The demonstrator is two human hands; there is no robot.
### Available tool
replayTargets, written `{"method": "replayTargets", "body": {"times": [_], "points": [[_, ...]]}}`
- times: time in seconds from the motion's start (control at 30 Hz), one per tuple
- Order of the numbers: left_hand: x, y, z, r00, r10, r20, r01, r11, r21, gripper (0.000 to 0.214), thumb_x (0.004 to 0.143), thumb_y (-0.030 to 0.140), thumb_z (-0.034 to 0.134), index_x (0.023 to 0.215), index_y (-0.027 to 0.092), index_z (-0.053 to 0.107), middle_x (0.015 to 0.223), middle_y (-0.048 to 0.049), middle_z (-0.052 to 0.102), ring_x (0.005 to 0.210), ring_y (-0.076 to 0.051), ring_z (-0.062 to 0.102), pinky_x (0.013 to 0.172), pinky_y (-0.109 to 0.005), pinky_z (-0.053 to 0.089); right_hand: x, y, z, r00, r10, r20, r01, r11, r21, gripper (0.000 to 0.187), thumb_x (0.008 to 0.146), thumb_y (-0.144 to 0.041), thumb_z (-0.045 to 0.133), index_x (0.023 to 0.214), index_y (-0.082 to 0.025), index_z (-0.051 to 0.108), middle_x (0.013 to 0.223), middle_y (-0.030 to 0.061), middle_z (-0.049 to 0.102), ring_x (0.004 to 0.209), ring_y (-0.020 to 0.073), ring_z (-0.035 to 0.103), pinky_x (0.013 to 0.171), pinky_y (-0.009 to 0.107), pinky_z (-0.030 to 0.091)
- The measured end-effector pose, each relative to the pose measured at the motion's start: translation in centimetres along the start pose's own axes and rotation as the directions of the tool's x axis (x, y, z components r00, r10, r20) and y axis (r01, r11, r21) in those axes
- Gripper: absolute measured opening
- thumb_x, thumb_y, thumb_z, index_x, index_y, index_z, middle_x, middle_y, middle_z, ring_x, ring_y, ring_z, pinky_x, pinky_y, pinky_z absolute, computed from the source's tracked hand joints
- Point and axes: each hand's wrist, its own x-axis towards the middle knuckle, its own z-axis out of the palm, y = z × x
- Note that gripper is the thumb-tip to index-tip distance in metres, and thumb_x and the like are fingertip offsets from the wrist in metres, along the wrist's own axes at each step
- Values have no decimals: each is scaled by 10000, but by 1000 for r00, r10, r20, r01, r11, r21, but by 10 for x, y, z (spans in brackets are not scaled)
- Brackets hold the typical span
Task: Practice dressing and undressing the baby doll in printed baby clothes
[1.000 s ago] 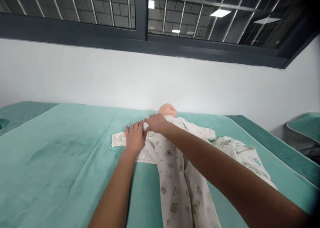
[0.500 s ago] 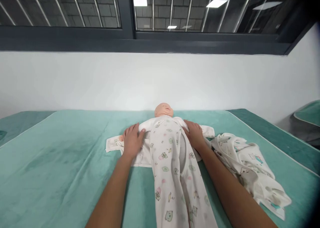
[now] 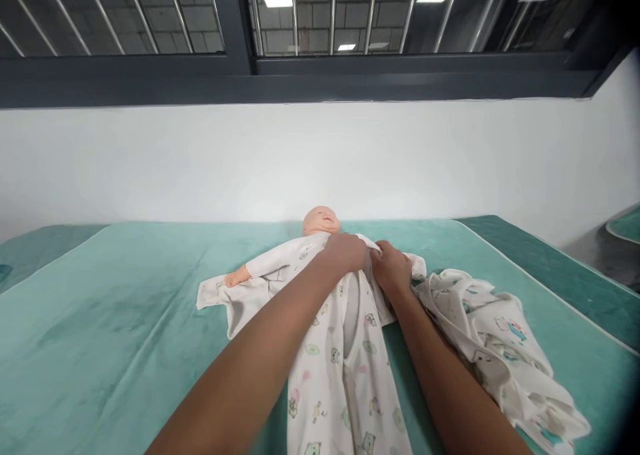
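A baby doll (image 3: 321,220) lies on its back, head toward the wall. A white romper (image 3: 320,355) printed with small animals covers its front, legs toward me. Under the doll a white baby top (image 3: 245,302) is spread out, its left sleeve flat beside the doll's bare hand. My left hand (image 3: 346,252) reaches across the doll's chest, its fingers closed at the romper's upper edge, partly hidden behind the hand. Close beside it, my right hand (image 3: 393,266) is closed on white cloth at the doll's right-side shoulder; which layer it grips is hard to tell.
A crumpled white printed baby garment (image 3: 500,342) lies right of my right forearm. Everything rests on a green padded surface (image 3: 115,322) with darker side strips. Behind it rises a white wall (image 3: 200,162) below a dark-framed barred window (image 3: 320,85).
My left hand has left the doll's left-side arm and crossed to its chest, now closed on cloth. My right hand has closed near the shoulder. The doll's left-side sleeve and hand are now uncovered.
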Motion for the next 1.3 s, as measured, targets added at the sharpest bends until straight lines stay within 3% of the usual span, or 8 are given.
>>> {"method": "replayTargets", "body": {"times": [0.2,0.4,0.53,0.7,0.97,1.1,1.2,1.3], "points": [[35,11,6,991,-18,132,10,998,59,140,766,168,630,884,155,705,996,-130,724,1002,-263,659,899,-404,461,3,5,-3,997,-55,46,54,998,13,301,921,-321,401,1050,-208,649,1053,112,698,1006,268,601,837,355,339],[9,-7,-15,999,32,39,-36,994,104,216,739,121,596,941,152,667,999,-160,703,988,-326,648,834,-465,485,12,22,-8,990,70,121,-102,952,289,285,860,-311,399,882,-222,669,903,78,713,871,239,610,724,310,371],[-13,-23,-36,1000,4,-11,-2,992,127,229,717,98,591,931,150,651,960,-159,693,936,-321,655,778,-430,489,18,38,-2,981,189,44,-177,779,602,183,714,-287,507,790,-215,657,818,60,693,813,239,590,715,319,397],[-31,-39,-48,996,-86,-26,89,990,112,246,725,99,583,955,176,622,921,-105,688,825,-256,664,719,-349,484,22,48,9,958,280,62,-220,578,786,328,556,-232,506,861,-191,620,864,60,697,762,216,621,627,300,461],[-27,-23,-13,994,-47,-102,53,997,53,245,832,206,526,1063,175,601,1066,-119,654,963,-274,633,775,-378,487,16,41,-5,908,419,26,-87,127,988,322,612,-221,532,933,-223,562,1116,41,671,1000,172,646,797,300,505],[-51,-23,3,965,-76,-252,56,995,-85,295,927,363,441,1129,218,600,1123,-81,655,1043,-242,607,852,-365,473,8,19,-9,944,287,-161,38,392,919,242,759,-316,553,958,-197,621,1076,65,673,1026,199,618,934,378,452],[-87,-43,20,815,-290,-501,123,932,-340,343,956,407,399,1186,228,580,1191,-70,638,1141,-233,564,960,-368,436,-8,-11,-7,991,-67,-120,136,584,800,315,852,-401,515,1073,-211,634,1171,80,641,1114,224,568,1010,421,395],[-117,-66,45,666,-567,-485,159,743,-650,380,942,465,427,1216,234,553,1285,-69,576,1198,-215,533,1015,-351,423,-30,-41,-6,928,-372,20,243,645,725,353,896,-451,493,1172,-259,600,1305,67,586,1245,228,484,1105,454,287]]}}
